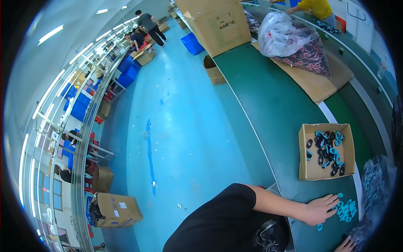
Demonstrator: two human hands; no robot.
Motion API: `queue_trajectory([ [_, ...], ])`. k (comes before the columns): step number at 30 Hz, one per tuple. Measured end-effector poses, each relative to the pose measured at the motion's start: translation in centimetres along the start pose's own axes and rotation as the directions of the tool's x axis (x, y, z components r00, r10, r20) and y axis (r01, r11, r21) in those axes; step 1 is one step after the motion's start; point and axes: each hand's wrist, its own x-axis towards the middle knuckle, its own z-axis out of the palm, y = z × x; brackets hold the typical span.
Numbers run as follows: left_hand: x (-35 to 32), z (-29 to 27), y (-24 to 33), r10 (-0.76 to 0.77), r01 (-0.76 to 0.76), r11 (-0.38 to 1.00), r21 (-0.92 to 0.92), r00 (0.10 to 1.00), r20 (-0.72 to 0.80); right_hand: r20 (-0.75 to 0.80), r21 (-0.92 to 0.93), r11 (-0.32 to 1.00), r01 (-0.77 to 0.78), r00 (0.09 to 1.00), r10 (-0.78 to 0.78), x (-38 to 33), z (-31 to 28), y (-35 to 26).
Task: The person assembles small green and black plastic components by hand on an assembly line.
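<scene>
My left hand [321, 210] lies palm down on the green table [256, 96], fingers stretched toward a loose pile of small turquoise oval rings [346, 211]. Its fingertips touch or overlap the edge of the pile, and nothing shows gripped in it. One stray turquoise ring [320, 227] lies just below that hand. At the lower edge my right hand [346, 245] shows only in part, beside a dark, crumpled plastic bag [362, 232]; its grip is hidden. Beyond the pile stands an open cardboard box [303, 155] with black and turquoise pieces [328, 149] inside.
A clear bag of turquoise rings [373, 180] sits at the right. Farther up the table, a large bag of reddish-dark parts [302, 50] rests on flat cardboard [331, 86], near a tall carton [220, 31]. A person in yellow [317, 8] works at the far right.
</scene>
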Motion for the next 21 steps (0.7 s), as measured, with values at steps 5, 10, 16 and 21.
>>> queue_trajectory([
  [5,-0.7,-0.8,0.3,0.016,-0.016,1.000,0.001,1.000,0.011,-0.161,-0.054,0.991,0.126,0.978,-0.133,-1.5,-1.6,-2.0],
  [10,-0.6,-3.0,0.6,0.066,-0.073,0.996,-0.054,0.991,-0.113,-0.082,0.214,0.967,0.141,0.989,-0.126,-2.4,-4.8,-7.3],
  [16,-0.1,-4.7,0.5,0.069,-0.073,0.997,-0.039,0.992,-0.106,0.076,0.248,0.966,0.070,0.993,-0.091,-3.7,-5.0,-9.5],
  [21,-2.1,-5.5,0.3,0.048,-0.053,0.997,-0.059,0.996,-0.079,0.131,0.302,0.953,0.038,0.988,-0.081,-5.0,-7.1,-10.8],
])
